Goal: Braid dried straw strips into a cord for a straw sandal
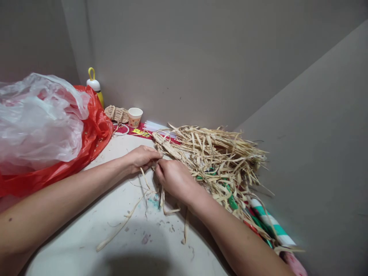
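My left hand point(143, 156) is closed, its thumb and fingers pinching a thin strand of dried straw near the middle of the white table point(120, 245). Touching or almost touching it, my right hand point(174, 178) is curled closed, also around straw, though most of what it grips is hidden under the fingers. Loose straw strips point(126, 218) hang down below both hands onto the table. Just beyond the hands lies a flat braided straw piece point(169, 147). A large heap of dried straw point(221, 147) spreads behind and to the right.
Red and clear plastic bags point(97, 130) bulge at the left. Along the back stand a yellow-and-white bottle point(93, 84), a coil of cord point(116, 114) and a paper cup point(135, 117). A green-and-white striped roll point(271, 222) lies at the right edge. Grey walls rise behind.
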The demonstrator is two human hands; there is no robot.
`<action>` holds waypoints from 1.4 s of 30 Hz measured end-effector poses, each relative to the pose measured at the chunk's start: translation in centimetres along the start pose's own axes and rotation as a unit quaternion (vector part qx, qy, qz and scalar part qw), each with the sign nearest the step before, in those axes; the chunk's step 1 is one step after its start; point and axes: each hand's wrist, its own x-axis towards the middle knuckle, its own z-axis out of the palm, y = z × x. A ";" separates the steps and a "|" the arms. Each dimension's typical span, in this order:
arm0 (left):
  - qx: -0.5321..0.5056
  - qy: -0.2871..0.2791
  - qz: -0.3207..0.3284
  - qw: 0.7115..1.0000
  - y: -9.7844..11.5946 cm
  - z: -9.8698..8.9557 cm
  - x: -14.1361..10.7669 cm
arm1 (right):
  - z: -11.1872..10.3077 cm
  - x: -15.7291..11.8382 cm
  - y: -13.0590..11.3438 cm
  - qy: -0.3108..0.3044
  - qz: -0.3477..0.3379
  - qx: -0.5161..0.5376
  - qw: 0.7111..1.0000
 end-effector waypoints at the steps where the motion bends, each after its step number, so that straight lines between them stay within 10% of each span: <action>1: 0.000 -0.002 -0.005 1.000 0.0 0.0 0.0 | -0.1 -0.1 -0.1 -0.004 -0.006 -0.016 1.000; 13: -0.028 -0.037 -0.048 0.998 0.7 0.0 -0.4 | -3.8 -2.7 -0.1 -0.089 -0.143 0.093 0.981; 18: -0.024 -0.062 -0.053 0.996 0.5 -0.7 0.0 | -5.8 -1.4 7.2 0.112 0.023 0.250 0.962; 22: -0.015 -0.060 -0.069 0.996 0.3 -0.9 0.3 | -3.3 1.6 13.8 0.255 0.165 0.221 0.927; 31: -0.019 -0.051 -0.075 0.996 -0.1 -1.0 0.3 | 2.4 4.7 14.7 0.083 0.237 -0.012 0.968; 35: -0.018 -0.050 -0.066 0.996 -0.2 -1.1 0.5 | 1.5 4.3 15.6 0.174 0.197 0.150 0.953; 42: -0.006 -0.054 -0.063 0.996 -0.2 -1.2 0.4 | -4.1 1.6 13.9 0.242 0.129 0.481 0.833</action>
